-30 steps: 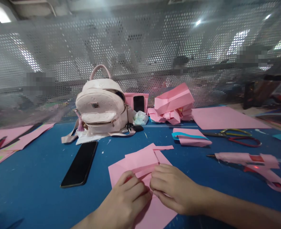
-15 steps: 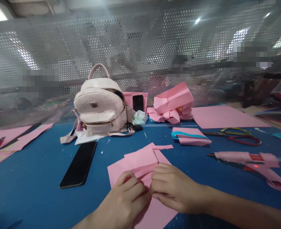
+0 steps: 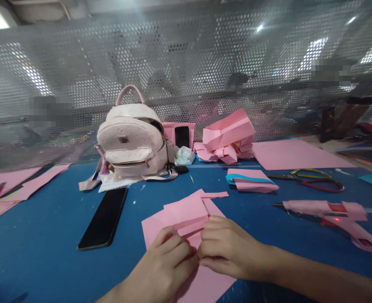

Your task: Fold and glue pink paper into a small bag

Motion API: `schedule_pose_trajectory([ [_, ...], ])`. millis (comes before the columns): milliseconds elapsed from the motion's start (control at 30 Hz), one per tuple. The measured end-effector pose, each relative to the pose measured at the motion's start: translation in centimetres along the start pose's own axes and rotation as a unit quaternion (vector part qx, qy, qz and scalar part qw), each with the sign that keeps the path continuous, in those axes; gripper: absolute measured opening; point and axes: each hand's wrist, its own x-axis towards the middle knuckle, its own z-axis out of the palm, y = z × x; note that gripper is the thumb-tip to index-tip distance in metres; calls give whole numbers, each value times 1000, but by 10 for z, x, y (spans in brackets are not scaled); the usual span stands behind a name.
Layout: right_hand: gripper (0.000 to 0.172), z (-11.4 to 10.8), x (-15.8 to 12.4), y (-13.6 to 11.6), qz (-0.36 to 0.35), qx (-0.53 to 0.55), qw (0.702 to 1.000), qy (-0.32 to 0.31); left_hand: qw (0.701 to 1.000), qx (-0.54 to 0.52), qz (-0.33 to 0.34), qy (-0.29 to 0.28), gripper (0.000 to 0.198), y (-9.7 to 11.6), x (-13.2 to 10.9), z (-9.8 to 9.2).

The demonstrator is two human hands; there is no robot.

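Observation:
Pink paper [image 3: 186,210], folded in layers, lies in front of me on the blue table [image 3: 56,227]. My left hand [image 3: 169,261] is closed, its curled fingers gripping the paper's folded middle. My right hand [image 3: 226,246] pinches the same paper from the right, and the fingertips of both hands meet. The hands hide the spot where they press. A narrow pink strip [image 3: 215,195] sticks out at the paper's top right. Just beyond my right hand rests a folded pink paper piece [image 3: 255,185] with a blue band [image 3: 252,177].
A pink glue gun [image 3: 327,210] with a red light and scissors [image 3: 309,179] lie right. A black phone [image 3: 105,219] lies left. A white backpack [image 3: 132,143], crumpled pink paper pieces [image 3: 230,134] and a flat pink sheet [image 3: 299,153] stand or lie before a perforated metal screen [image 3: 186,59].
Both hands keep their hold on the pink paper with barely any motion. The whole view has shifted very slightly.

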Motion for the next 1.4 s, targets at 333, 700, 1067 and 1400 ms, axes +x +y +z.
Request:
schedule_pose_trajectory([
  [333,20,-6,1,-6,50,25,998,-31,1000,7,3,5,24,0,1,0],
  [700,19,-8,2,-7,65,45,995,-54,1000,2,-5,13,28,0,1,-2],
  [1067,20,-9,2,-5,65,67,993,-68,1000,-9,-11,14,29,2,5,-7],
  [1400,20,-11,3,-6,73,67,992,-73,1000,-18,-15,10,28,1,3,-5],
])
